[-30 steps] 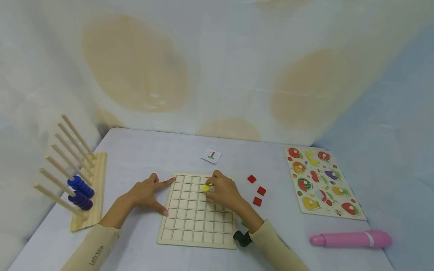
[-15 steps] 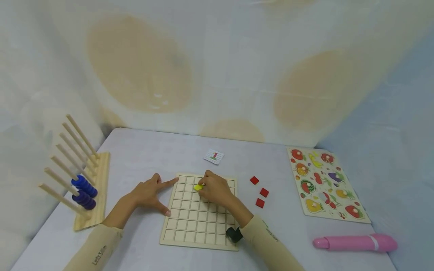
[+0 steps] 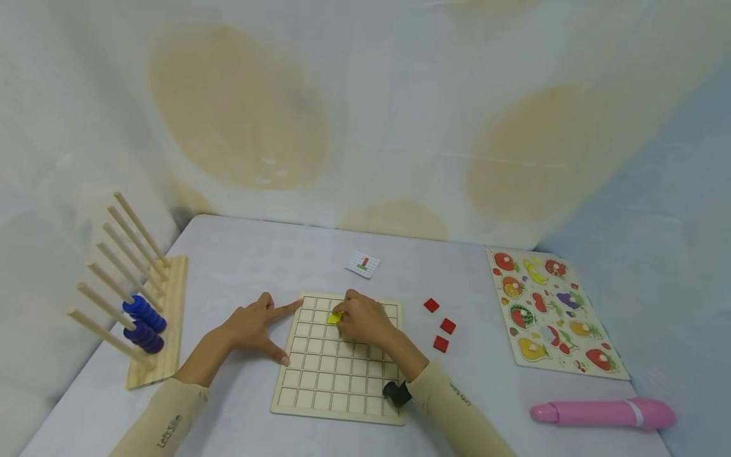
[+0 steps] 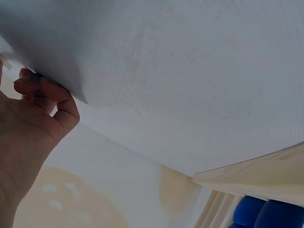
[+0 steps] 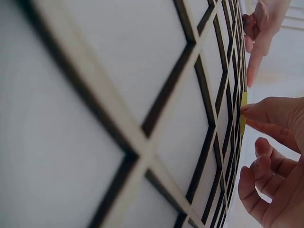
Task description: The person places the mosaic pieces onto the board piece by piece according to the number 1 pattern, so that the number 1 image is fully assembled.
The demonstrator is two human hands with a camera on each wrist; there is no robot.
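Note:
A square wooden grid board (image 3: 337,407) lies flat on the table. My right hand (image 3: 365,320) is over its upper part and pinches a yellow square tile (image 3: 334,318). In the right wrist view, the thumb and forefinger hold that yellow tile (image 5: 243,112) against the grid. My left hand (image 3: 251,327) lies at the board's left side, forefinger and thumb stretched out to touch its edge. Its other fingers bend inward in the left wrist view, with nothing visible between them. Past the board lies a small card (image 3: 362,264) printed with a coloured pattern.
Right of the board lie several red tiles (image 3: 440,344). A dark curved piece (image 3: 396,394) is by my right sleeve. A wooden peg stand (image 3: 174,324) with blue rings stands at left, a fruit puzzle (image 3: 551,311) and pink tube-shaped object (image 3: 599,412) at right.
My right hand has moved left across the board with the yellow tile, which now lies lower against the grid. My left hand stays at the board's edge. The head view has shifted slightly.

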